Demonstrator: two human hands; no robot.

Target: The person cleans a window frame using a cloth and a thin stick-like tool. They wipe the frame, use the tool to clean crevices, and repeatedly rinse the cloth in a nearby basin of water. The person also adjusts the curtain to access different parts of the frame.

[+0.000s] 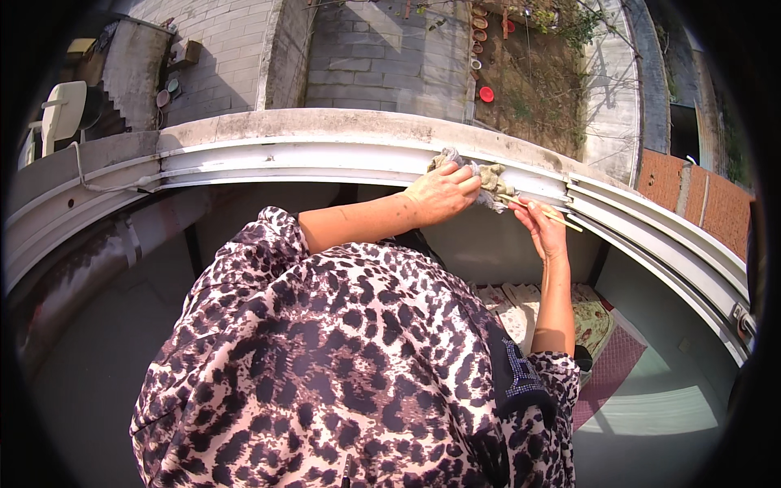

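Note:
A grey and yellowish cloth [490, 178], crumpled and dirty, lies over the white window-frame track [341, 163]. My left hand [447, 191] grips the left part of this cloth with bent fingers. To the right of it, my right hand [540, 224] pinches a thin light-coloured stick [552, 217], like a chopstick, between thumb and fingers. The stick's left end touches the cloth; its other end points down to the right, past my hand. My left palm and the frame beneath the cloth are hidden.
Beyond the track runs a concrete ledge [293, 124], with a paved yard far below. A white cable [100, 187] lies over the frame at left. A metal latch [744, 320] sits on the sash at far right. Indoors, a bed with patterned covers [586, 323] stands low at right.

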